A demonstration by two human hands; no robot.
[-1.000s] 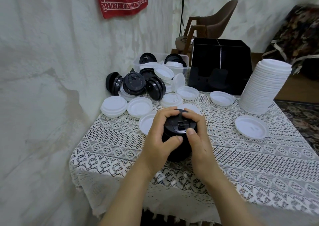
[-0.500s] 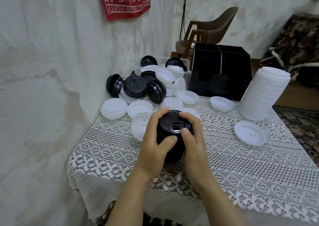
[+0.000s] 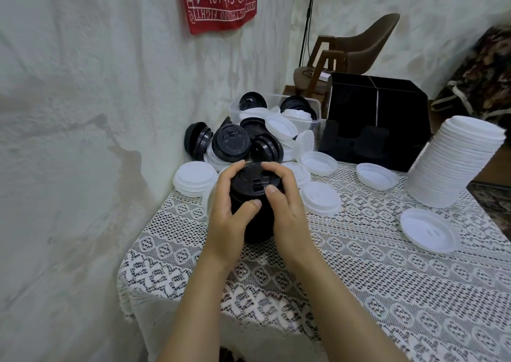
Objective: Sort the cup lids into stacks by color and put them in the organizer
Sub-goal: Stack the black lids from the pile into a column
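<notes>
A stack of black lids stands on the lace-covered table in front of me. My left hand grips its left side and my right hand grips its right side, fingers curled over the top lid. Behind it lies a heap of loose black lids and white lids. A tall stack of white lids stands at the right. The black organizer sits at the back of the table.
A clear plastic tub with lids stands at the back by the wall. Single white lids lie on the cloth at the right. The wall runs close along the left. A brown chair stands behind.
Both hands have slid the black stack a little away from me, toward the heap of lids; the grip looks the same.
</notes>
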